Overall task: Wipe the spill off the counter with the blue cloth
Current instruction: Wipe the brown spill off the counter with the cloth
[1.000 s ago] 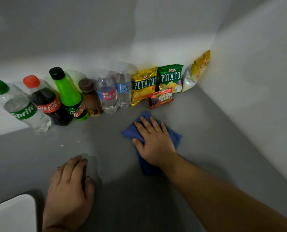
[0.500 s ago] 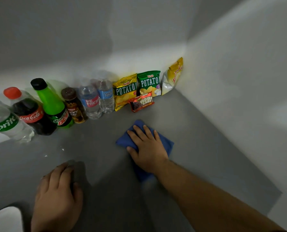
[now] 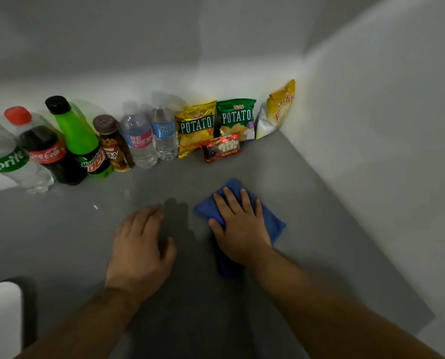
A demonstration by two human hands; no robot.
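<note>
Counter (image 3: 307,203): grey, wall corner.
R hand (image 3: 242,229): flat, pressing blue cloth (image 3: 273,224).
L hand (image 3: 141,250): palm down, holds nothing.

Along the back edge of the tabletop I read a row of labels. Nearest the left edge, a clear bottle (image 3: 11,161) says "Sprite" on a green band. Next, the dark bottle (image 3: 47,154) carries "Coca-Cola" in white script on red. The green bottle (image 3: 82,143) reads "Mountain Dew". The small brown bottle (image 3: 115,149) shows "...CKY DAY"; I cannot make out the rest. One water bottle (image 3: 139,141) says "REFRESH" on pink; the blue label beside it (image 3: 165,130) is too small for me. Two bags, yellow (image 3: 195,128) and green (image 3: 237,117), both read "Oishi POTATO". The red packet (image 3: 221,150) says "FUDGEE BARR". The red lettering on the corner bag (image 3: 278,110) I cannot read.
</note>
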